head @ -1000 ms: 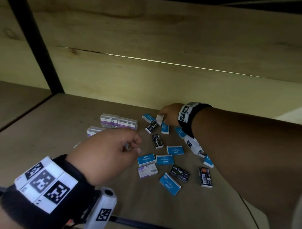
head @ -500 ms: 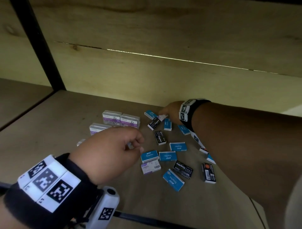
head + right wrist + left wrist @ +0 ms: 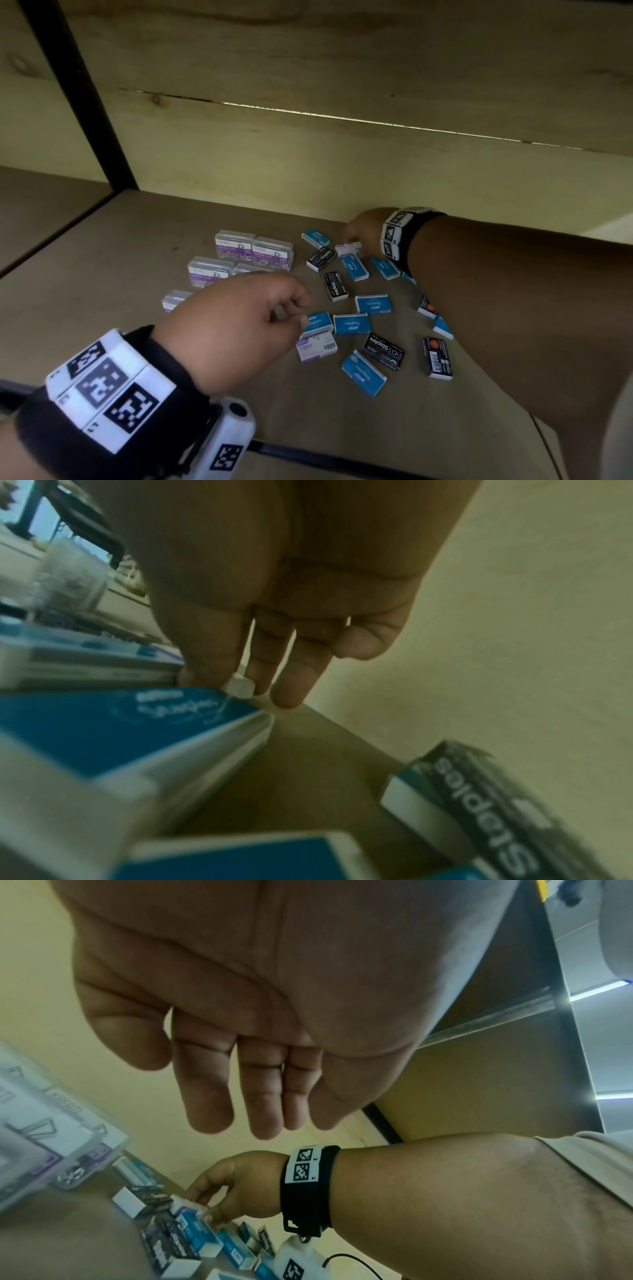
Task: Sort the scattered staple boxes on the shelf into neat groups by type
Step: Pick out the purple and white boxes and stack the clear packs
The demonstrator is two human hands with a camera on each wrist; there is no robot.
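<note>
On dim wooden shelf (image 3: 102,246), right grip (image 3: 359,236) seemingly pinches white box (image 3: 347,248); left (image 3: 233,325) loose.

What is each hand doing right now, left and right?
Left hand: fingers loosely curled, holding nothing, hovering over the boxes.
Right hand: pinching a small white staple box at the back of the shelf.

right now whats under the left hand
Under the left hand, clear plastic paper clip boxes and a blue staple box stick out at its edges; whatever lies beneath the palm is covered.
</note>
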